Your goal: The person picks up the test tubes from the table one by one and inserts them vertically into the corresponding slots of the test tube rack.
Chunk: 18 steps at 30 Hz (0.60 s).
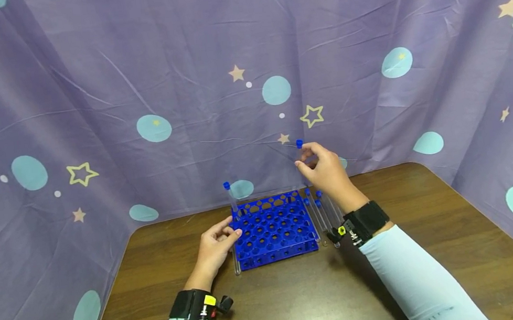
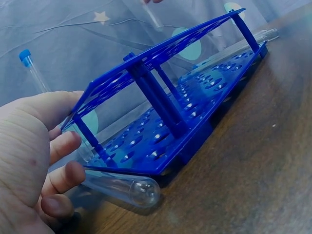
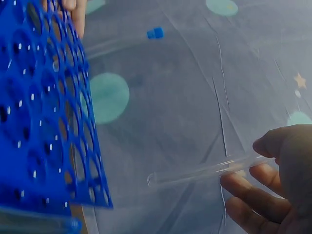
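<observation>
A blue test tube rack (image 1: 274,234) with rows of round holes stands on the table. My left hand (image 1: 214,246) grips its left edge, thumb on the top plate and fingers at the side. At the rack's back left corner a clear test tube with a blue cap (image 1: 226,185) stands upright. Above the rack's back right, my right hand (image 1: 326,168) pinches another clear test tube (image 3: 204,171) between thumb and fingers; its blue cap (image 1: 299,144) shows at the fingertips. Beside the left fingers, a clear tube (image 2: 131,190) lies along the rack's left side.
Several blue-capped test tubes (image 1: 321,213) lie on the table right beside the rack. The brown wooden table (image 1: 292,304) extends in front and to both sides. A purple curtain (image 1: 206,55) with stars and teal spots hangs close behind the table.
</observation>
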Available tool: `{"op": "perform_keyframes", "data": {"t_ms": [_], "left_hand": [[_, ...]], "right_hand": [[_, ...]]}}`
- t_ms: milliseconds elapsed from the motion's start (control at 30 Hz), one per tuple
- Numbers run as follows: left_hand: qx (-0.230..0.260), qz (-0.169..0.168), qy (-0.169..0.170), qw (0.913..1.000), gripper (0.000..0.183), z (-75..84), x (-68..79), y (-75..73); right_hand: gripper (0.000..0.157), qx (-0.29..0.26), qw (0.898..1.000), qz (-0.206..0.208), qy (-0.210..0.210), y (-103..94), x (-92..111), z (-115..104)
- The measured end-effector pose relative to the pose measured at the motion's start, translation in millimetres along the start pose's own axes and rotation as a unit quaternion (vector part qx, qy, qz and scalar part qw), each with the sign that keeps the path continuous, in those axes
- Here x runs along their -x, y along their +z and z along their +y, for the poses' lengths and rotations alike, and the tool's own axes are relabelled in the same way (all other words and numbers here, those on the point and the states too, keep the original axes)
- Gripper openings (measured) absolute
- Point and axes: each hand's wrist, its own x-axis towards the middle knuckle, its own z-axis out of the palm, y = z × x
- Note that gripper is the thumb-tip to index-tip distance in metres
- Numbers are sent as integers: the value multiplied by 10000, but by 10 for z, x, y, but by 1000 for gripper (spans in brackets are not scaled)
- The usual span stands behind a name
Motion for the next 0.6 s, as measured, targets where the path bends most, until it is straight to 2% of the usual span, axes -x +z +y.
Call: {"op": "perform_keyframes", "data": {"t_ms": [300,600], "left_hand": [[66,76,46,9999,57,5,7,12],[80,49,83,9999,58,20,13,8]], "right_hand": [[46,66,9996,-266,-45,273,-143,-342],[45,-212,9971,-671,-288,608,-252,-534]]}}
